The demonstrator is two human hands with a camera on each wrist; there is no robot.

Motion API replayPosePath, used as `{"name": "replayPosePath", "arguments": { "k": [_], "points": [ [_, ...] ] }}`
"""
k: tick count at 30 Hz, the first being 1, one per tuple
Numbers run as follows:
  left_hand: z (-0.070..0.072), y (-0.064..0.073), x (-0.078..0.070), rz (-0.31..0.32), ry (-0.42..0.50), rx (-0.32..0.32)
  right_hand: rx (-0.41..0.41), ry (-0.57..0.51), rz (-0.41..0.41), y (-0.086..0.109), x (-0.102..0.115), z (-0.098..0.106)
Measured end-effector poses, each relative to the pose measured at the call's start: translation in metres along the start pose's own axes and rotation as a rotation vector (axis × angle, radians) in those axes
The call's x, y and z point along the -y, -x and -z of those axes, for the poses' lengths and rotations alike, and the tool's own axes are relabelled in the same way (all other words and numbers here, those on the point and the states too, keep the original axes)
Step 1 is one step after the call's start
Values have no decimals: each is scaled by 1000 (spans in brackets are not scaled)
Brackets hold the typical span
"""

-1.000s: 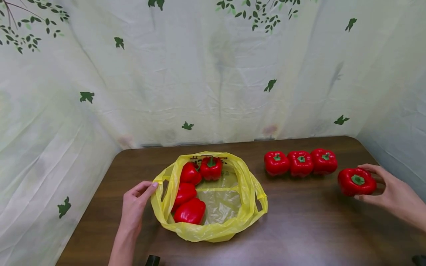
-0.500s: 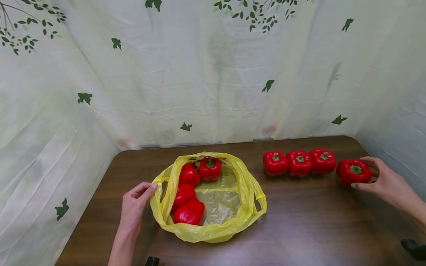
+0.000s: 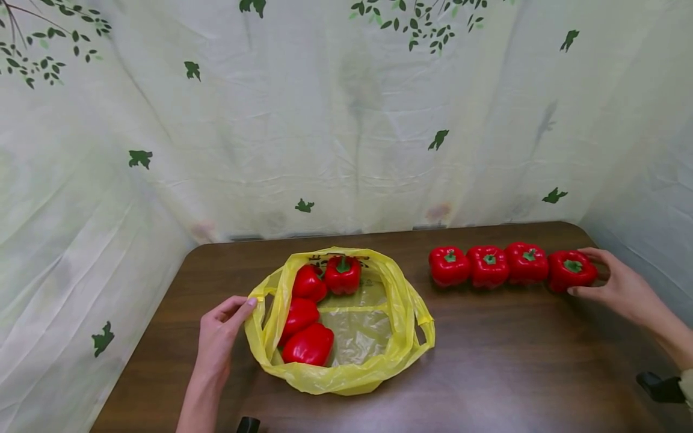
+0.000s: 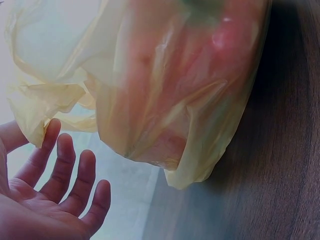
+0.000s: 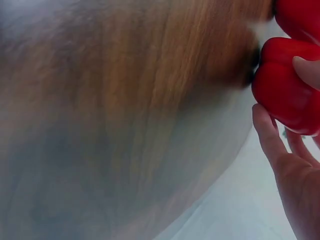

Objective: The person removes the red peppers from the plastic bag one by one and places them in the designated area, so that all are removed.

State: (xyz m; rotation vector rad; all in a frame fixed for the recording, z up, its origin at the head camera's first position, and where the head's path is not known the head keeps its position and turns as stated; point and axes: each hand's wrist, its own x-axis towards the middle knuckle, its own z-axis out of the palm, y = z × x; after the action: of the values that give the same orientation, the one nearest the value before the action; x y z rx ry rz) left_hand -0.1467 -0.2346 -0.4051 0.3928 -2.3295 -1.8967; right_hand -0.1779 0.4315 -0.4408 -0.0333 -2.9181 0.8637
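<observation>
My left hand [image 3: 219, 331] pinches the left handle of a yellow plastic bag [image 3: 407, 337] between thumb and forefinger. In the left wrist view the other fingers of that hand spread loosely below the handle. The bag stands wide-mouthed, with several red bell peppers [image 3: 308, 344] along its left and back inside. At the right, my right hand [image 3: 622, 285] grips a red bell pepper [image 3: 571, 270] from its right side, thumb in front. That pepper sits at the right end of a row, against or very close to its neighbour [image 3: 526, 263].
Two more red bell peppers, one in the middle [image 3: 488, 266] and one at the left end [image 3: 449, 266], continue the row on the brown wooden table [image 3: 487, 361]. A pale leaf-patterned cloth [image 3: 346, 150] hangs behind the table and along both sides.
My right hand has moved the bell pepper back and to the left, up to the end of the row. The left hand keeps its pinch on the bag handle.
</observation>
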Motion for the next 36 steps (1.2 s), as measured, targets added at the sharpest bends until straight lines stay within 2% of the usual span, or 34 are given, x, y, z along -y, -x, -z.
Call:
{"name": "replayPosePath", "arguments": {
  "k": [6,19,30,33,36],
  "points": [
    [0,0,0,6,-7,-3,-5,-16,4,-8,-1,-3],
    [0,1,0,6,-8,-6,-3,-126,16,-14,-1,-12],
    [1,1,-2,6,-6,-5,10,-159,-13,-9,0,-10],
    [1,2,-2,8,-8,-6,-9,-178,-26,-5,2,-9],
    [1,2,-2,9,-12,-11,-67,-200,-32,1,5,-8]
  ]
}}
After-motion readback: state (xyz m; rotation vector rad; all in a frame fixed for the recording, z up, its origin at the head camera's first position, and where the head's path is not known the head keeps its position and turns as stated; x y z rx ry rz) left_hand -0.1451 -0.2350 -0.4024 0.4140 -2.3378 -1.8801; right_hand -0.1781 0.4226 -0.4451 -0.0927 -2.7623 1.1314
